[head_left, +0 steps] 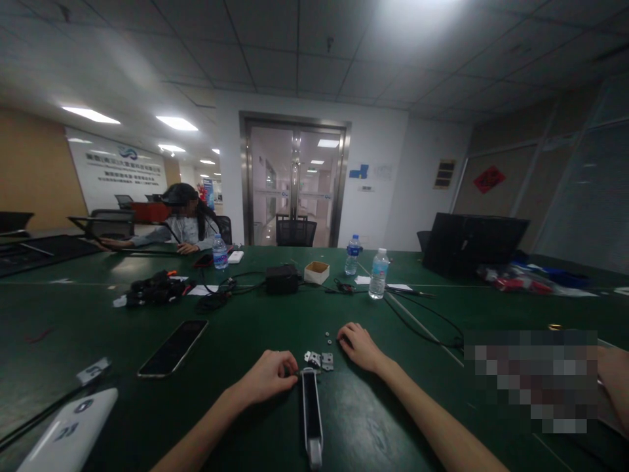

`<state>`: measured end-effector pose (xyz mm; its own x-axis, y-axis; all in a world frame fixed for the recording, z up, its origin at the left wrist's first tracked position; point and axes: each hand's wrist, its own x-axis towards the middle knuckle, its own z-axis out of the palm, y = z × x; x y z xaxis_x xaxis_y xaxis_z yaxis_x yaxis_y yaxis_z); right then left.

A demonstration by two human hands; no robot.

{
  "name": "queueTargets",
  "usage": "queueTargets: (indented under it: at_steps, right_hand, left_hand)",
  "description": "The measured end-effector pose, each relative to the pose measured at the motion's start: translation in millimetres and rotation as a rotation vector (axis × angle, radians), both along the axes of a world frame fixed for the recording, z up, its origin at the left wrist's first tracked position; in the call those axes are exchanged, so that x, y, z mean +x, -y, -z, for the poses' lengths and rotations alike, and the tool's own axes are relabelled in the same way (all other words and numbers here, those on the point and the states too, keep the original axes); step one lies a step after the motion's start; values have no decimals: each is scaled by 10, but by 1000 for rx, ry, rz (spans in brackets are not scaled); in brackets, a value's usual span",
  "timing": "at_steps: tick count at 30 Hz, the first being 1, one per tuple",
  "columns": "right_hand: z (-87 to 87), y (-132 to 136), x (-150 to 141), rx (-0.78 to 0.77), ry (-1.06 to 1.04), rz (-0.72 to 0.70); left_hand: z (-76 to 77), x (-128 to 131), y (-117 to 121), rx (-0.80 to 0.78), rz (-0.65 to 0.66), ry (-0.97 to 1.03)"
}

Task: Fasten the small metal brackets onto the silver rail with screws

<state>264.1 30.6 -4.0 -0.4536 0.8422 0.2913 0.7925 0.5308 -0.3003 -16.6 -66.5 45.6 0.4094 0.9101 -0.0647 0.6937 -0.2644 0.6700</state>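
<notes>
My left hand (269, 378) rests on the green table with thumb and forefinger curled together at the top end of a long narrow metal frame with a dark inset (312, 413). Whatever its fingertips hold is too small to make out. Just beyond that end lie small silvery hinge-like metal pieces (327, 361). My right hand (361, 347) lies to the right of them, fingers loosely bent and fingertips down on the table. Left of its fingertips are two small ring-like parts (328, 338), apart from the hand.
A phone (173, 349) and a white power bank (73, 429) lie at left. Farther back are black cables (157, 288), a small open box (317, 272) and water bottles (379, 274). A person (189, 219) sits across the table; another person's hand (614, 380) shows at right.
</notes>
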Motion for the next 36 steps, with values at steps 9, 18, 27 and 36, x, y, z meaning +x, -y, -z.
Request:
queueTargets:
  at_steps: [9, 18, 27, 36]
  right_hand:
    - [-42, -84, 159, -75, -205, -44]
    - [-53, -93, 209, 24, -315, -55]
    - [-179, 356, -355, -70, -120, -362]
    - [-166, 344, -424, -107, -147, -308]
  left_hand:
    - [42, -19, -26, 4, 16, 3]
    - [30, -32, -10, 3, 23, 22]
    - [-1, -4, 5, 22, 26, -12]
    - [13, 2, -14, 17, 14, -15]
